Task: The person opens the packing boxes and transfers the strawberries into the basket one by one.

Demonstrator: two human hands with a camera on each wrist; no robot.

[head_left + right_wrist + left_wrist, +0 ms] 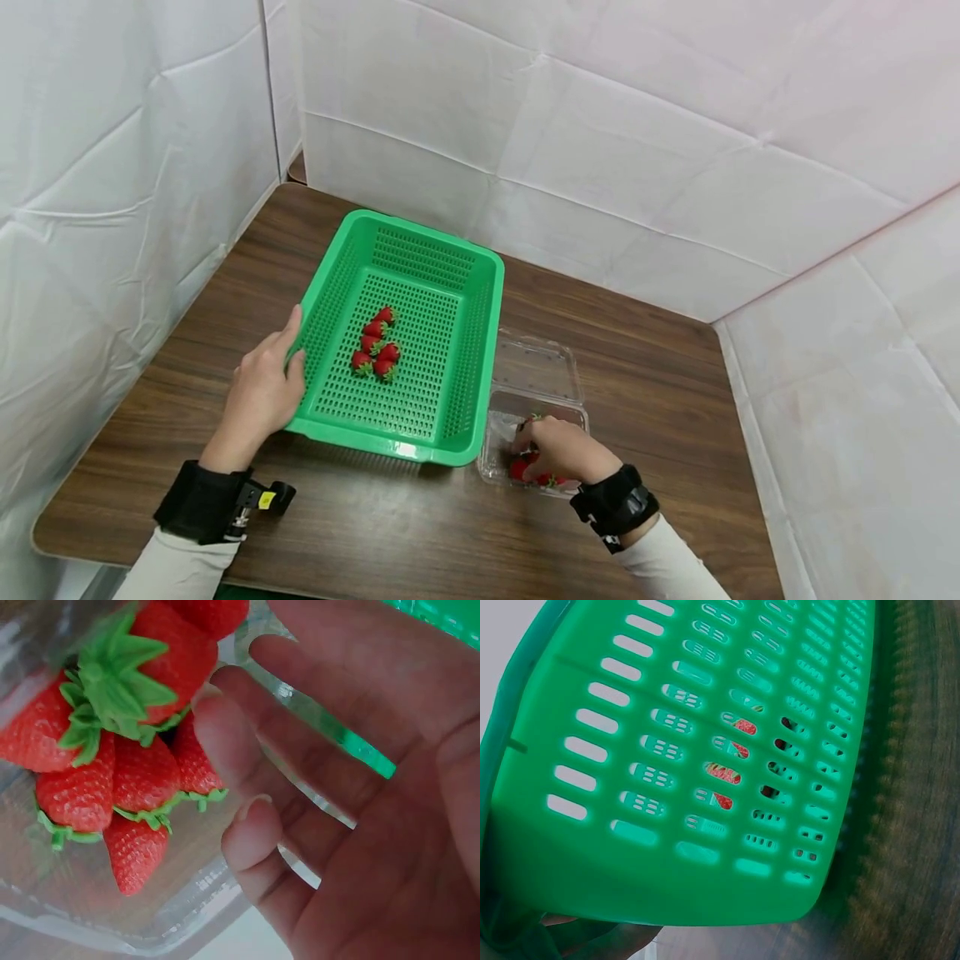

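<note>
Reaching into the clear box (534, 392) on the desk (660, 392), our right hand (558, 450) hovers loose-fingered over remaining strawberries (112, 772); five berries (377, 342) already lie in the basket (457, 350) our left hand (262, 392) grips.

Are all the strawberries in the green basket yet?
Not yet. Five strawberries lie in the green basket, which the left hand holds by its rim. The right hand reaches into the clear box, where several berries wait.

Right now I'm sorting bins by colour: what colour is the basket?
Green, perforated all over; the basket shows best in the head view.
</note>
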